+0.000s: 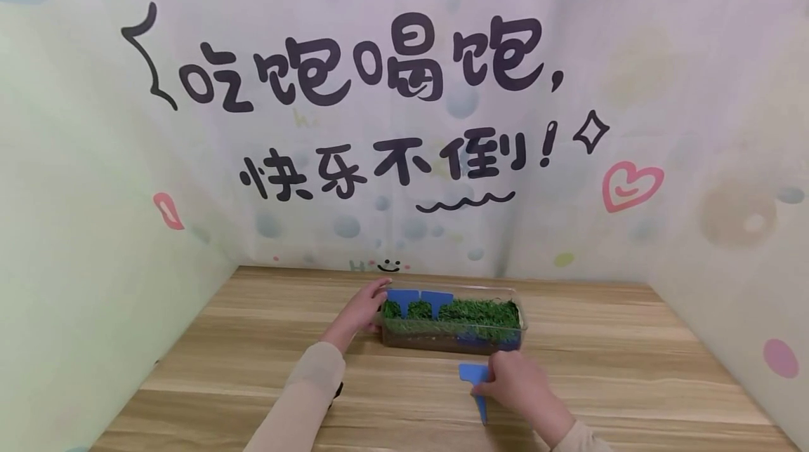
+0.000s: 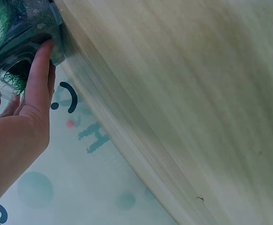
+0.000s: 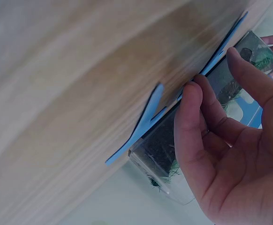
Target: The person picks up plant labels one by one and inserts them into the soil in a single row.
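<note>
A clear plastic box (image 1: 430, 347) with dark soil and green artificial grass (image 1: 483, 315) stands on the wooden table. Two blue T-shaped plant labels (image 1: 436, 297) stick up from its left part. My left hand (image 1: 362, 308) holds the box's left end; in the left wrist view its index finger lies along the outer wall. In front of the box's right half, my right hand (image 1: 521, 385) pinches a blue T-shaped plant label (image 1: 480, 406), its pointed end toward me. The right wrist view shows blue label parts (image 3: 143, 124) low at the box, some hidden behind my fingers.
More blue shows low at the right front of the box. The wooden table (image 1: 253, 368) runs back to a printed fabric wall (image 1: 392, 234), close behind the box. Similar fabric walls flank both sides.
</note>
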`<action>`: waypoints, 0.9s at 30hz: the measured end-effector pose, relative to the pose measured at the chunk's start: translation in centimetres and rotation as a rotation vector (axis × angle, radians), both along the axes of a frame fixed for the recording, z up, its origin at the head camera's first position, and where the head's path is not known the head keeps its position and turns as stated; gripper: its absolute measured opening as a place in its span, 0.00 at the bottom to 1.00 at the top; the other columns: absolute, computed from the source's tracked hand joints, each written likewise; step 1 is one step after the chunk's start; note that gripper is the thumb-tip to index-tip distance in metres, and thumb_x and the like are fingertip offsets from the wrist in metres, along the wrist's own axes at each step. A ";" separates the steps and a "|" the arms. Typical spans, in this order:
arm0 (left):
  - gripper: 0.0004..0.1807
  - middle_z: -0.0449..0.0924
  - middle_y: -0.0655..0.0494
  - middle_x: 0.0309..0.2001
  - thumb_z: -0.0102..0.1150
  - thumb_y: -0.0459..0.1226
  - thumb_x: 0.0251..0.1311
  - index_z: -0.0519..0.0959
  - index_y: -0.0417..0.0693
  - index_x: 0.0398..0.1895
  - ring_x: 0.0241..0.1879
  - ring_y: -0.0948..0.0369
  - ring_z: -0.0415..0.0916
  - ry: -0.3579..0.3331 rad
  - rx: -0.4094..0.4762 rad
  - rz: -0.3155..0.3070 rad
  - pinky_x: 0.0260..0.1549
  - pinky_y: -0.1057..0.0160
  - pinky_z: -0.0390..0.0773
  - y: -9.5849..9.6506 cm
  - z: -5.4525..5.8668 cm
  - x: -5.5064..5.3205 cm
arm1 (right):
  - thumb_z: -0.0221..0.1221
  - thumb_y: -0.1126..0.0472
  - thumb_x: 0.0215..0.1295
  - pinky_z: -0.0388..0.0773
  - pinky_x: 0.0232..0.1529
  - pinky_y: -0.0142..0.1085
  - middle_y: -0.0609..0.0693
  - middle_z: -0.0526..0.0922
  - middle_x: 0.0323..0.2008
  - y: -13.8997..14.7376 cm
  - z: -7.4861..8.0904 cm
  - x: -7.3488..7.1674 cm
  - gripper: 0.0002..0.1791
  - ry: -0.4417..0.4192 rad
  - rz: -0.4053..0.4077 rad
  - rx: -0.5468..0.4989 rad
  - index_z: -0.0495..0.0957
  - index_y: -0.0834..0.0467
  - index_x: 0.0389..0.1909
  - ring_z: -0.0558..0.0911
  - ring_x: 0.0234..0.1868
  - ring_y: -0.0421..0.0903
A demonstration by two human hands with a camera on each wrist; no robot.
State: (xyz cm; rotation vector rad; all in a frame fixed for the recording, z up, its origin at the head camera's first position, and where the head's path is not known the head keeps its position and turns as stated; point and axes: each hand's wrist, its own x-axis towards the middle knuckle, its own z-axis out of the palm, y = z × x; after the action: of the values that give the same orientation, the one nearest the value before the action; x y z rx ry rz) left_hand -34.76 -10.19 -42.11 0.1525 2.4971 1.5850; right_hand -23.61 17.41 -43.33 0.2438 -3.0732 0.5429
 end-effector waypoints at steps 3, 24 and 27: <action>0.25 0.59 0.41 0.76 0.37 0.34 0.79 0.60 0.49 0.76 0.73 0.39 0.60 0.000 0.005 -0.001 0.29 0.51 0.86 0.0 0.0 0.0 | 0.76 0.49 0.47 0.60 0.16 0.32 0.43 0.73 0.14 -0.3 0.0 0.0 0.22 -0.002 0.008 0.010 0.73 0.53 0.12 0.67 0.16 0.40; 0.25 0.59 0.42 0.76 0.37 0.35 0.79 0.59 0.51 0.77 0.72 0.40 0.61 -0.002 -0.009 -0.001 0.25 0.55 0.82 0.0 0.1 0.2 | 0.74 0.59 0.50 0.58 0.20 0.33 0.42 0.65 0.11 -1.0 0.3 -0.2 0.25 -0.042 0.011 0.086 0.67 0.51 0.07 0.62 0.17 0.40; 0.25 0.60 0.42 0.76 0.37 0.35 0.79 0.60 0.51 0.77 0.72 0.39 0.61 -0.004 -0.005 -0.004 0.26 0.55 0.82 0.0 0.0 0.1 | 0.72 0.62 0.51 0.51 0.20 0.32 0.40 0.53 0.10 -1.0 0.4 -0.1 0.30 -0.055 0.020 0.066 0.60 0.49 0.06 0.55 0.16 0.40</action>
State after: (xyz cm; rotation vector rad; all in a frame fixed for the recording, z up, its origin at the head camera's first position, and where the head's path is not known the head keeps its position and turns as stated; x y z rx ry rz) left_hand -34.66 -10.17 -42.10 0.1529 2.4967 1.5756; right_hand -23.74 16.37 -42.93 0.2651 -3.1492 0.4575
